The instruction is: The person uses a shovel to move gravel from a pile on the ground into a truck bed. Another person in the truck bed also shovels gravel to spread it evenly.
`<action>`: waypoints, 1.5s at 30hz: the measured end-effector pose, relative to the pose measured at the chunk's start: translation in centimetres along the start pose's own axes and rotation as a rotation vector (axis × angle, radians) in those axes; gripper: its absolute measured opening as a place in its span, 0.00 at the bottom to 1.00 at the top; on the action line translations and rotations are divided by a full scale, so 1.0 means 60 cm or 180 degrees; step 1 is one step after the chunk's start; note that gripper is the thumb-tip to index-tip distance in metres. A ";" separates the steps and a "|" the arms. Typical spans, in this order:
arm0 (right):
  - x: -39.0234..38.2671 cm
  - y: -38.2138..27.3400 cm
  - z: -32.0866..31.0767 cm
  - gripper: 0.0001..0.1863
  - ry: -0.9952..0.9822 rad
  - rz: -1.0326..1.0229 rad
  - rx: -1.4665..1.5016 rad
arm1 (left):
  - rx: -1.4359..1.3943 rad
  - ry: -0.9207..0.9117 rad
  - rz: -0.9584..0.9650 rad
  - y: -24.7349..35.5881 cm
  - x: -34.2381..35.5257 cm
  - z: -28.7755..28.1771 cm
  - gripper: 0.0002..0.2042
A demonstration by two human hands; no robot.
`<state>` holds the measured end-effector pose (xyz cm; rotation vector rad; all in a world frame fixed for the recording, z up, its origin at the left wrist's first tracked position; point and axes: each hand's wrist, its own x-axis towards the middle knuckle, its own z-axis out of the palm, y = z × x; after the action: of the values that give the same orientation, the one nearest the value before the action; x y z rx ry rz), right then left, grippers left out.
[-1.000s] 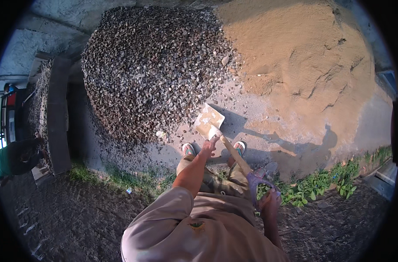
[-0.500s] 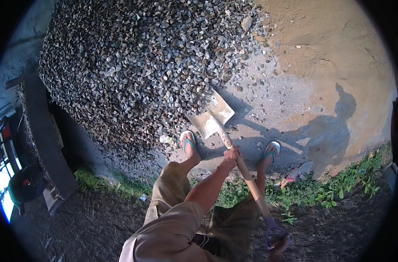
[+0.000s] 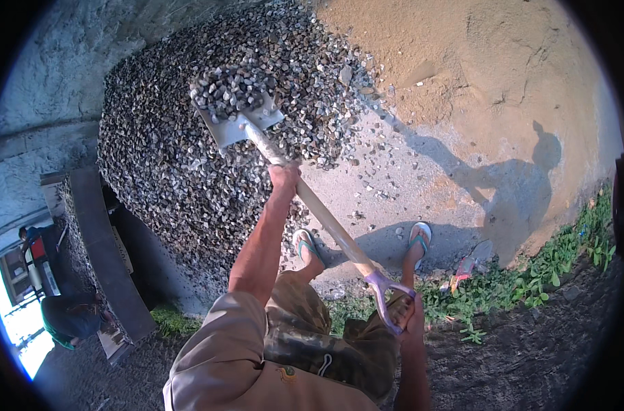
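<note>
A shovel [image 3: 336, 233] slants from lower right to upper left across the view, held in both hands. My left hand [image 3: 284, 175] is wrapped around the shaft just below the metal socket. At the other end, my right hand [image 3: 410, 316] grips the purple D-shaped handle [image 3: 380, 284]. The pale blade [image 3: 227, 131] carries a heap of grey stones [image 3: 233, 89], seen over the gravel pile [image 3: 181, 157]; its edges show at the near corners, while the stones hide the rest.
Brown sand [image 3: 476, 61] spreads at the upper right beside the gravel. A long dark board [image 3: 103, 253] stands at the left, with a person in green [image 3: 68, 318] beyond it. Grass [image 3: 531, 274] grows along the near edge. My sandalled feet stand on the concrete strip [image 3: 373, 198].
The blade has come out of the gravel's near edge and moved up and left, now loaded with stones. Both hands moved with it, the right one rising into fuller view.
</note>
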<state>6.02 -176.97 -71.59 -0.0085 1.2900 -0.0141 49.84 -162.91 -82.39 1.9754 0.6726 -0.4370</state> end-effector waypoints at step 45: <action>-0.043 -0.123 0.226 0.19 -0.0144 -0.0461 -0.0173 | -0.0267 0.0083 -0.0124 0.256 0.043 -0.009 0.10</action>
<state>18.28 -184.33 -65.23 -0.1481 1.2422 -0.1024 61.40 -167.55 -73.05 1.8944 0.7354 -0.4009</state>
